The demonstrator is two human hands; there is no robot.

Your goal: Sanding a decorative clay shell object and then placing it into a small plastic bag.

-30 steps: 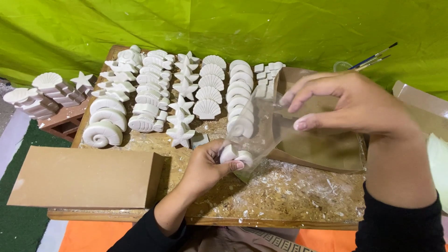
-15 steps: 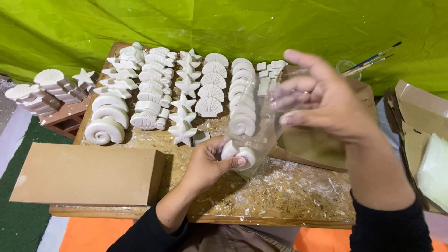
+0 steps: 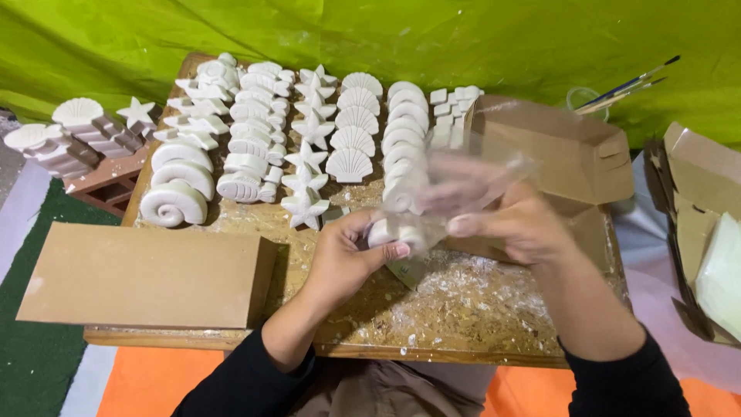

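Since half a second before, the right hand (image 3: 513, 220) had dropped from above the rows of casts down to the middle of the frame, and the clear plastic bag (image 3: 471, 181) it held had come down with it, now a blurred sheet just above and behind that hand. The left hand (image 3: 347, 259) had stayed where it was, at the centre of the frame.

The left hand's fingers (image 3: 397, 251) were closed around a white plaster cast (image 3: 390, 232), rounded and spiral-like, its end sticking out toward the right hand. The right hand's fingers (image 3: 463, 225) were curled onto the lower edge of the bag, touching the cast; motion blur hid exactly how firmly they pinched.

Both hands hovered over the wooden desk (image 3: 478, 309), whose bare part was scattered with white plaster crumbs. In the upper left and upper centre of the frame lay rows of white casts: starfish (image 3: 305, 205), fan shells (image 3: 349, 164) and large spiral shells (image 3: 171, 205). A flat brown cardboard box (image 3: 139, 274) lay at the lower left, and an open cardboard box (image 3: 556, 150) stood just behind the right hand. Paintbrushes (image 3: 629, 83) stuck up at the upper right against a green tarpaulin (image 3: 370, 31). More casts (image 3: 69, 131) sat on a red stand at the far left.
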